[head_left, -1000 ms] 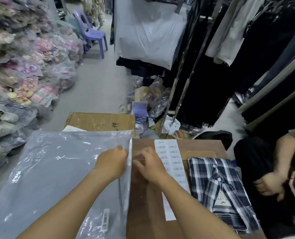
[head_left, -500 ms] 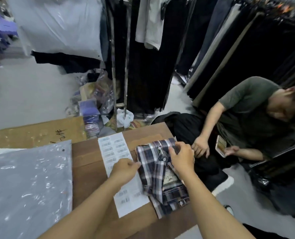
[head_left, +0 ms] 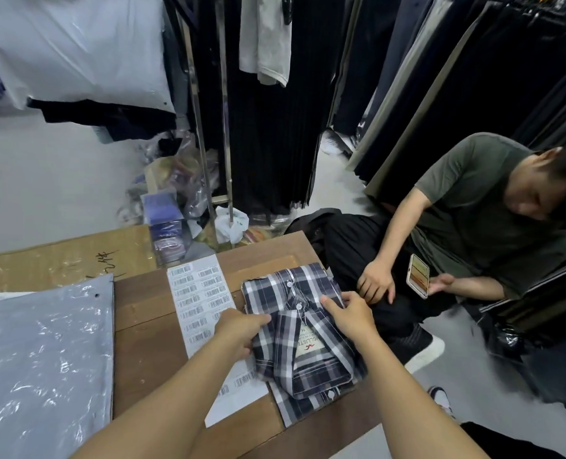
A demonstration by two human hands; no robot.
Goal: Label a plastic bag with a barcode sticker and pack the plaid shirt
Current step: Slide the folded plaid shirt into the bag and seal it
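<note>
Plaid cloth, navy and white, sits gathered between both hands: the left hand [head_left: 238, 329] has its fingers [head_left: 258, 321] curled around the left edge of the folded shirt [head_left: 294, 329], thumb side tucked under, and the right hand [head_left: 351, 314] presses and pinches the right side of the collar area, its fingers [head_left: 329, 303] closed on the fabric. Both hands are gripping the shirt, which appears to be partly raised at its near end, though I cannot tell whether it is fully off the surface [head_left: 149, 352].

Just left of the shirt, partly under its edge and the left hand, lies the sheet of barcode stickers [head_left: 198, 293]. Further left of the shirt, well apart, the plastic bag [head_left: 43, 352] lies flat, with a brown cardboard box [head_left: 63, 256] behind it. To the shirt's right a seated person [head_left: 483, 223] holds a phone [head_left: 418, 275].

The step in hand looks like picking up the shirt for packing. Whether the bag carries its sticker cannot be seen here. The next move likely calls for carrying the shirt leftward while keeping the fold tight, then opening the bag's mouth and sliding the shirt in flat.
</note>
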